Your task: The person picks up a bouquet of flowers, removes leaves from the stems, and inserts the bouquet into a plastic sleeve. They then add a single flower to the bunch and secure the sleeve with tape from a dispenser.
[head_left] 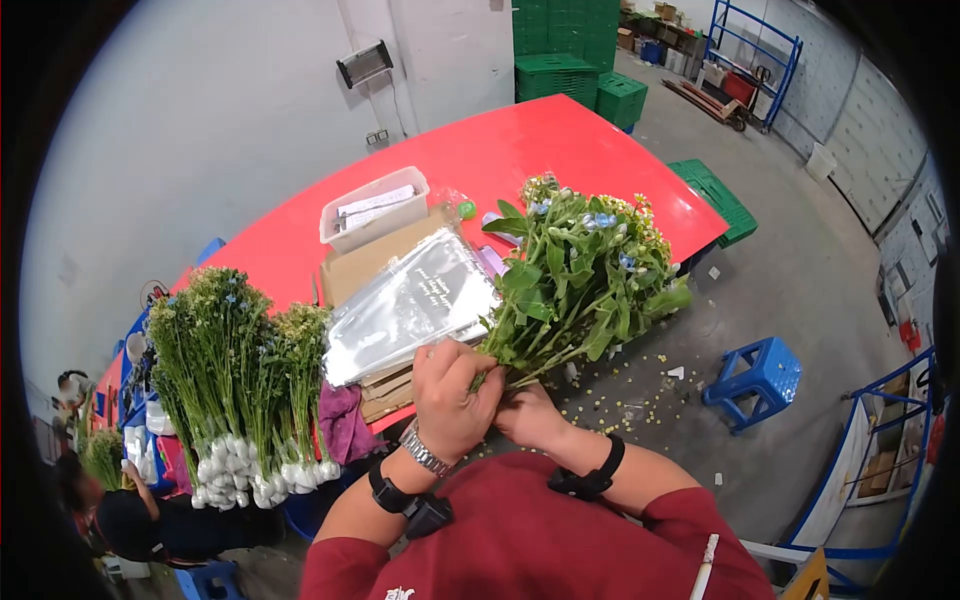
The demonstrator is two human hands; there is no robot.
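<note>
A leafy bunch of flowers (580,265) with small blue and white-yellow blossoms is held in front of me, its heads pointing away over the table edge. My left hand (455,388) is closed in a fist around the stems. Lower down and to the right, my right hand (530,417) is closed at the stem ends, with its fingertips partly hidden behind the left hand. Just beyond my left hand, a stack of clear printed plastic sleeves (420,300) lies on brown cardboard (385,255).
Several bundled flowers (235,370) with white-wrapped stem ends lie at the left of the red table (530,140). A white bin (375,208) and a purple cloth (345,422) are on it. A blue stool (755,382) stands right; another person (140,515) sits at left.
</note>
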